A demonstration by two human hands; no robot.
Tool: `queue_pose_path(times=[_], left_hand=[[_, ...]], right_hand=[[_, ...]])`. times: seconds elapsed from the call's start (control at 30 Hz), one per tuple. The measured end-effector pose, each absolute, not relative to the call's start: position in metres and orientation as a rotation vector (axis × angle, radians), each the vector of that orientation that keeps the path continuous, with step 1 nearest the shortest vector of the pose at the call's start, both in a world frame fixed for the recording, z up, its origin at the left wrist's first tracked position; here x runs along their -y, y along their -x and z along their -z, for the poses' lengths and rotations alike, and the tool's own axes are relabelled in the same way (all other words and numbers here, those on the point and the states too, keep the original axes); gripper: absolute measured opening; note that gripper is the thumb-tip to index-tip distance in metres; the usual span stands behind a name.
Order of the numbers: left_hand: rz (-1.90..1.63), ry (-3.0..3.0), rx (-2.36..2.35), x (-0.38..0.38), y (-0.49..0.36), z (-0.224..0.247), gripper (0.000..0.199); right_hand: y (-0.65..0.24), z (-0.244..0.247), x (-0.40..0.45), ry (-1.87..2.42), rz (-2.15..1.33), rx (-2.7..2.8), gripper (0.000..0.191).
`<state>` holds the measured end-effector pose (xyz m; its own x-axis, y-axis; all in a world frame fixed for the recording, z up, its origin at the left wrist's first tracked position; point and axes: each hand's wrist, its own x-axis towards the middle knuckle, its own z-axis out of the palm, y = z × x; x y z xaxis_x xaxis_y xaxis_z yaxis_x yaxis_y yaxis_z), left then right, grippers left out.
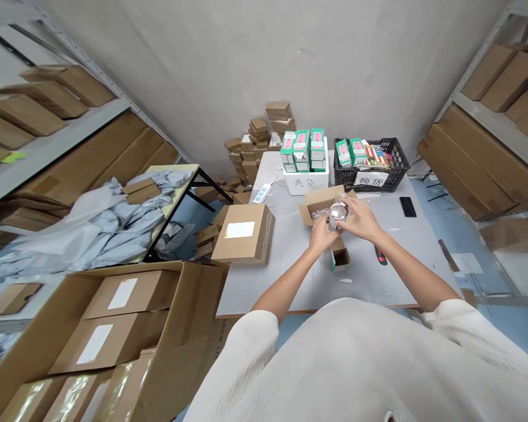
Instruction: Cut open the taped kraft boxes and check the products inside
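Pinching a silvery round item in the grip of left hand and right hand, holding it at the near side of an open carton on the counter. Seemingly working partway through, with a small box open nearby and neither container sealed.

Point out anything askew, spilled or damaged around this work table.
The small brown boxes behind the table are heaped crookedly, at uneven angles, and a white scrap lies loose near its front edge. No liquid spill shows.
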<state>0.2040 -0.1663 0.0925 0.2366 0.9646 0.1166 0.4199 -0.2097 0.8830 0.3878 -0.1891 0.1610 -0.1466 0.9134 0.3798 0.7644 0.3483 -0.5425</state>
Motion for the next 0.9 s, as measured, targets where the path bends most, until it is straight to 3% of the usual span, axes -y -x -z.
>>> queue_pose_path(times=[0.43,0.77,0.9], left_hand=[[-0.669,-1.756,-1.17,0.179,-0.186,-0.031,0.09],[-0.409,-1.542,-1.31,0.196,-0.176,0.005,0.082],[-0.49,-1.556,-1.316,0.198,-0.175,0.005,0.071]], right_hand=[[-0.407,-0.152,0.2,1.499,-0.308,1.86,0.06],[-0.405,-0.138,0.216,1.57,-0.453,1.801,0.062],[-0.405,-0.139,0.217,1.583,-0.471,1.795,0.061]])
